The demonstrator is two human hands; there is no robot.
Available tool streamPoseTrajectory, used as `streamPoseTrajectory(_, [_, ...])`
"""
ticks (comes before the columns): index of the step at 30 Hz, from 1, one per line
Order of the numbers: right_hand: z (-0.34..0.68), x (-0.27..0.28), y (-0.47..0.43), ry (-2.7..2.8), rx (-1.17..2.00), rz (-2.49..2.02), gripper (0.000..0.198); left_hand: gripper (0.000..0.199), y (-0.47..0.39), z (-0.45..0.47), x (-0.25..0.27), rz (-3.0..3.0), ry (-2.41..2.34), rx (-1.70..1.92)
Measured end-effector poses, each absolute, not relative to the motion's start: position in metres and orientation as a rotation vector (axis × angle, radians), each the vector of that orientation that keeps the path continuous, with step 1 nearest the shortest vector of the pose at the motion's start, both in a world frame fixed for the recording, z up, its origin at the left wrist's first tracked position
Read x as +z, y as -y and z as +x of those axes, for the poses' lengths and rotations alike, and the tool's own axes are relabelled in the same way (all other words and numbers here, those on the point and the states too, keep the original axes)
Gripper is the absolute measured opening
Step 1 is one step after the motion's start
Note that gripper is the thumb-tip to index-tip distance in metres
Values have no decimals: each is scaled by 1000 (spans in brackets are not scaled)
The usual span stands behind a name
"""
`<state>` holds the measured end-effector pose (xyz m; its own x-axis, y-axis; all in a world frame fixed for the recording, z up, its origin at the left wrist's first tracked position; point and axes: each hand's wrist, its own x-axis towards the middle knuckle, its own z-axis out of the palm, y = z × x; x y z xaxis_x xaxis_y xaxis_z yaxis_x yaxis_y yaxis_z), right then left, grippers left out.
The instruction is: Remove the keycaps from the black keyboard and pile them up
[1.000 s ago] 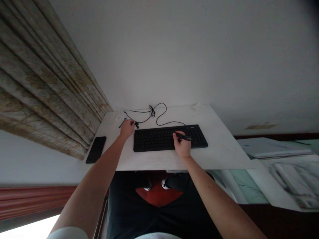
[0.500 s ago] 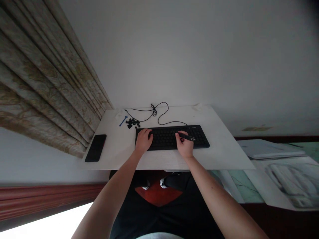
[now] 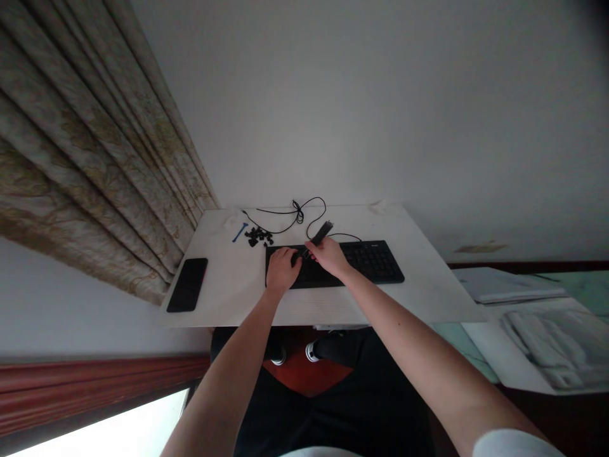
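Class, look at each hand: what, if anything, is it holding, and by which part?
The right hand holds a dark tool low on its handle, leaving the far end free. Whether the left hand, at the keyboard, grips anything cannot be told.

white sleeve (image 3: 514, 443), black trousers (image 3: 380, 412)

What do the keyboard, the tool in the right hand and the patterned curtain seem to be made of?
Keyboard: probably plastic, as it looks dull and evenly black. Tool: smooth-looking dark handle, likely plastic; the thin, pale wire end suggests metal, though it is too small to be sure. Curtain: most likely matt fabric, as it hangs in soft folds.
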<state>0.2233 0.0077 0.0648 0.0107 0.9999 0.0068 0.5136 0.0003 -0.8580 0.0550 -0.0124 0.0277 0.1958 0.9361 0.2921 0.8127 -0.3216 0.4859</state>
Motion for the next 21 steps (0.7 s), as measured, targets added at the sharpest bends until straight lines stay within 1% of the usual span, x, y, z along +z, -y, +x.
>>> streamPoseTrajectory(7, [206,78,-33,1781,899,-1777,27,25,11,54,29,2240,-1680,798])
streamPoseTrajectory(12, [200,85,-32,1877,818,-1827,25,27,12,55,30,2291,-1718,715])
streamPoseTrajectory(21, [196,91,-26,1988,726,-1840,25,21,11,56,28,2318,-1725,675])
